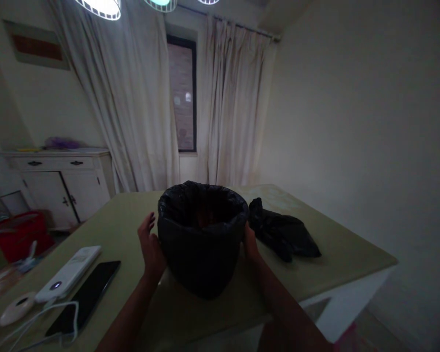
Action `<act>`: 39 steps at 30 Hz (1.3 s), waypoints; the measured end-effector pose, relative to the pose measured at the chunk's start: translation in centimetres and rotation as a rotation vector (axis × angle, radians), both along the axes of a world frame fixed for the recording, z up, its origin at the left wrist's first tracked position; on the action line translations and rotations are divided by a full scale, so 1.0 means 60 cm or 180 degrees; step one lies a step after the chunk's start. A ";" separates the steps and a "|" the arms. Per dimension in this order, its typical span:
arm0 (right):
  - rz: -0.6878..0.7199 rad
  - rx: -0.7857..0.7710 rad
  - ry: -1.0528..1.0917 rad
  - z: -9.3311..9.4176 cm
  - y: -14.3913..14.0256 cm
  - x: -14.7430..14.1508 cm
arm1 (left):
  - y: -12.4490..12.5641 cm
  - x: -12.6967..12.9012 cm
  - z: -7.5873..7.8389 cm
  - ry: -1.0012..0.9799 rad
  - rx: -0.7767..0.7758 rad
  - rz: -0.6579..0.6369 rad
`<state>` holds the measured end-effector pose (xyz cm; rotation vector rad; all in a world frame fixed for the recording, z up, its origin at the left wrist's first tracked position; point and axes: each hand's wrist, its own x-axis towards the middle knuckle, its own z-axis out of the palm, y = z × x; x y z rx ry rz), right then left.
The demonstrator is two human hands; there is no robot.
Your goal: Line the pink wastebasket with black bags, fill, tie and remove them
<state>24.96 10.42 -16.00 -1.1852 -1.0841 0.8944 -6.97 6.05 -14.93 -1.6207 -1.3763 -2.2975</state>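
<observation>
While the lined bin [202, 239] stands at the middle of the table [348, 254], I see my left hand [151, 244] at its nine o'clock side, fingers spread wide and flat, just beside the black bag wall, gripping nothing. My right hand [250, 243] presses the bin's three o'clock side; its fingers are hidden behind the wall, so I cannot tell their curl. A crumpled black bag [282, 232] lies at two o'clock. A power bank [69, 274] and phone [84, 298] lie at eight o'clock.
</observation>
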 end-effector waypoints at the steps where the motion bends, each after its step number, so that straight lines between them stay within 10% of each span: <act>1: 0.0021 0.0044 0.0092 0.012 -0.003 0.007 | -0.013 0.003 0.016 0.0176 0.0302 0.0171; 6: 0.0233 0.0459 -0.0023 0.135 -0.003 0.039 | -0.075 0.014 0.118 0.1768 0.0830 -0.0031; 11: 0.0326 0.0432 -0.2532 0.282 -0.005 0.043 | -0.097 0.039 0.203 0.2294 -0.0126 -0.0751; 17: -0.0210 0.0424 -0.5081 0.385 -0.029 0.011 | -0.101 0.078 0.243 0.1900 -0.0263 -0.0890; 29: -0.0959 0.1542 -0.4088 0.516 -0.034 -0.084 | -0.108 0.131 0.295 0.1476 -0.0076 -0.0801; 39: -0.0835 0.1758 -0.2547 0.569 0.016 -0.088 | -0.092 0.086 0.377 0.0678 0.1298 0.0453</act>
